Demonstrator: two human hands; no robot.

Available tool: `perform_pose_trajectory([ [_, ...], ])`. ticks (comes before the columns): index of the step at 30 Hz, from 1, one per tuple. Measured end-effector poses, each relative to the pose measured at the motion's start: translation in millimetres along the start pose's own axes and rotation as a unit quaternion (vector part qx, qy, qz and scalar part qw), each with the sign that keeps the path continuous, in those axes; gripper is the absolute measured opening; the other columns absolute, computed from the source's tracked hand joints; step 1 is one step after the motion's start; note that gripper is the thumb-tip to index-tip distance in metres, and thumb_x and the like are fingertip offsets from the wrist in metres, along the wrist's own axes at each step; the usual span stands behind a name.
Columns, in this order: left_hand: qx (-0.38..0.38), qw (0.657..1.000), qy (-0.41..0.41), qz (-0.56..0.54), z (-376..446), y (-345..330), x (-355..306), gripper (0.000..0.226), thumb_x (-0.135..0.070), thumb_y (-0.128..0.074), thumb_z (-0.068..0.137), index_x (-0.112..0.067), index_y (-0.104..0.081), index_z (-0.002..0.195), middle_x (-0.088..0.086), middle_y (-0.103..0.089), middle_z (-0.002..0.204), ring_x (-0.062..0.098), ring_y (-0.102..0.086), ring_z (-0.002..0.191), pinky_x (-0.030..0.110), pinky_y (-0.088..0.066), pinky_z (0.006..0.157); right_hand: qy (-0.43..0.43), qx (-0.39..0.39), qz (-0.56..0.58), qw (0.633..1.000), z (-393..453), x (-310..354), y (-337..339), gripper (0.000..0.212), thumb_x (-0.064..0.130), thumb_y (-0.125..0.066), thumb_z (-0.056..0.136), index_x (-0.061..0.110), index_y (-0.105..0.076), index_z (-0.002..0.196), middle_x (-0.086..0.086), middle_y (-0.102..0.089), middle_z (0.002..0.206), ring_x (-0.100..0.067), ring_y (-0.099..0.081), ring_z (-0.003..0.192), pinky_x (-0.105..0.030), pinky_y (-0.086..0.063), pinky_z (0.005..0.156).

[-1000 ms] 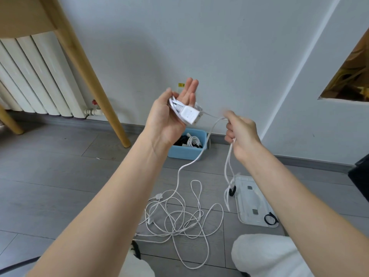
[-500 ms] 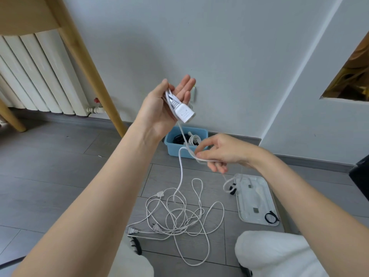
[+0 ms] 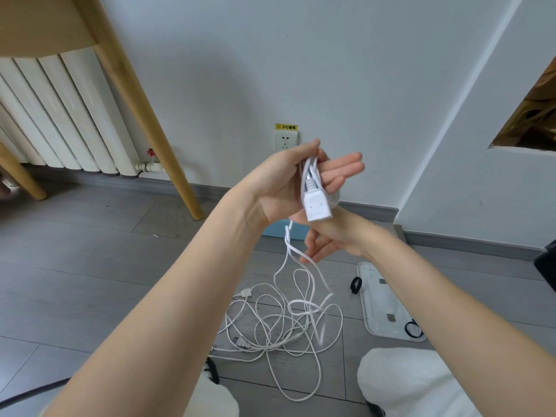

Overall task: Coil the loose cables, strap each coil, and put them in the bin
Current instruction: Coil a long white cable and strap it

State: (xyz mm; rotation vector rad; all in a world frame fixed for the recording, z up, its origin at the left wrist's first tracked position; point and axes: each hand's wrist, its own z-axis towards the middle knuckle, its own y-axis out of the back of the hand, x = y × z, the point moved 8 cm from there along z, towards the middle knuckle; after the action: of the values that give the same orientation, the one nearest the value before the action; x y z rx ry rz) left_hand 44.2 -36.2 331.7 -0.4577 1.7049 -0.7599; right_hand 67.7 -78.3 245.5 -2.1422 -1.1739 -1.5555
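While most of the white cable (image 3: pixel 288 323) lies in a loose tangle on the grey floor (image 3: pixel 90 266), one end with its white socket block (image 3: pixel 316 206) is held up in the left hand (image 3: pixel 285 182), where a few turns are already gathered. The left fingers (image 3: pixel 343 168) are nearly straight and close together, and the thumb seems to hold the turns against the palm, though I cannot tell how firmly. Under it, the right hand (image 3: pixel 328 242) has its fingers loosely stretched out beside the hanging strand; it is blurred, so I cannot tell if it pinches the cable. Behind the wrists only a small part of the blue bin (image 3: pixel 276 228) shows. At the right lies a white tray (image 3: pixel 376 320) with black straps (image 3: pixel 413 328), and behind are a wall socket (image 3: pixel 285 140), a wooden leg (image 3: pixel 144 109) and a radiator (image 3: pixel 60 115). I think the turns could slip off the open left hand, because little holds them there. Also, loops crossing in the heap could tighten into a knot if the strand is pulled up quickly.
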Motion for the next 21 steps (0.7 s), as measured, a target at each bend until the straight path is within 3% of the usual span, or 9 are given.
perform_pose_trajectory([
  [3,0.031,0.999,0.022,0.007,-0.7,-7.5,5.8,0.034,-0.024,-0.03,0.102,-0.011,-0.041,0.073,0.013,-0.073,0.081,0.021,-0.072,0.072,0.021,-0.055,0.06,0.015,0.057,-0.048,0.997,0.3,0.9,-15.0,0.015,0.023,-0.05,0.095,0.009,-0.053,0.101,-0.007,-0.052,0.055,-0.021,-0.062,0.052,-0.029,-0.056,0.056],
  [5,0.026,0.999,-0.014,-0.02,-0.3,-5.9,-4.3,0.035,-0.024,-0.03,0.102,-0.011,-0.041,0.071,0.014,-0.072,0.083,0.022,-0.072,0.074,0.021,-0.055,0.061,0.035,0.04,-0.072,0.996,6.5,3.7,-16.1,0.016,0.016,-0.048,0.094,0.009,-0.057,0.082,-0.005,-0.053,0.055,-0.018,-0.059,0.052,-0.028,-0.054,0.058],
  [8,-0.02,0.986,-0.142,-0.082,0.2,8.1,-28.6,0.038,-0.023,-0.027,0.104,-0.011,-0.039,0.07,0.02,-0.071,0.097,0.029,-0.068,0.098,0.024,-0.053,0.075,0.081,-0.047,-0.224,0.97,14.3,13.2,-1.4,0.031,0.02,-0.047,0.094,0.016,-0.059,0.066,0.001,-0.057,0.069,-0.011,-0.05,0.06,-0.022,-0.046,0.061],
  [10,-0.072,0.965,-0.231,-0.102,-3.2,23.7,-45.0,0.037,-0.022,-0.024,0.104,-0.013,-0.036,0.07,0.021,-0.065,0.11,0.031,-0.06,0.111,0.026,-0.049,0.086,0.085,-0.049,-0.301,0.949,13.8,10.4,-0.4,0.033,0.024,-0.048,0.094,0.02,-0.062,0.065,0.01,-0.058,0.078,-0.002,-0.042,0.061,-0.014,-0.038,0.057],
  [13,-0.144,0.927,-0.338,-0.07,-15.0,45.7,-75.2,0.028,-0.023,-0.022,0.105,-0.013,-0.033,0.081,0.014,-0.072,0.096,0.024,-0.069,0.096,0.025,-0.052,0.083,0.017,0.0,-0.423,0.906,13.8,-18.6,-2.4,0.029,0.024,-0.051,0.094,0.012,-0.071,0.077,0.006,-0.051,0.062,-0.008,-0.04,0.052,-0.021,-0.032,0.05],
  [15,-0.193,0.908,-0.373,0.009,-24.3,54.9,-91.1,0.027,-0.022,-0.022,0.105,-0.013,-0.038,0.085,0.01,-0.072,0.09,0.021,-0.069,0.092,0.025,-0.052,0.085,0.02,-0.024,-0.446,0.894,14.3,-23.8,5.2,0.032,0.024,-0.049,0.095,0.005,-0.069,0.077,0.002,-0.042,0.057,-0.014,-0.041,0.054,-0.027,-0.03,0.051],
  [17,-0.276,0.87,-0.355,0.202,-32.0,62.2,-91.8,0.036,-0.021,-0.023,0.105,-0.012,-0.055,0.09,0.009,-0.069,0.102,0.017,-0.065,0.1,0.02,-0.049,0.091,0.082,-0.057,-0.439,0.893,9.2,-10.3,12.7,0.038,0.025,-0.049,0.096,0.014,-0.058,0.061,0.002,-0.04,0.065,-0.019,-0.046,0.07,-0.029,-0.029,0.059],
  [19,-0.314,0.823,-0.292,0.372,-28.4,71.3,-77.9,0.043,-0.023,-0.024,0.105,-0.004,-0.062,0.102,0.009,-0.066,0.114,0.011,-0.062,0.099,0.012,-0.047,0.08,0.147,-0.063,-0.41,0.898,-2.4,11.0,14.3,0.035,0.023,-0.05,0.095,0.02,-0.06,0.062,0.001,-0.047,0.079,-0.018,-0.047,0.089,-0.026,-0.029,0.07],
  [21,-0.3,0.818,-0.192,0.451,-17.1,83.6,-55.9,0.047,-0.03,-0.022,0.104,-0.001,-0.059,0.101,0.01,-0.066,0.114,0.014,-0.064,0.092,0.019,-0.046,0.073,0.201,-0.081,-0.326,0.92,-15.5,30.7,22.9,0.028,0.019,-0.05,0.094,0.012,-0.07,0.075,-0.011,-0.061,0.093,-0.025,-0.054,0.094,-0.028,-0.038,0.079],
])
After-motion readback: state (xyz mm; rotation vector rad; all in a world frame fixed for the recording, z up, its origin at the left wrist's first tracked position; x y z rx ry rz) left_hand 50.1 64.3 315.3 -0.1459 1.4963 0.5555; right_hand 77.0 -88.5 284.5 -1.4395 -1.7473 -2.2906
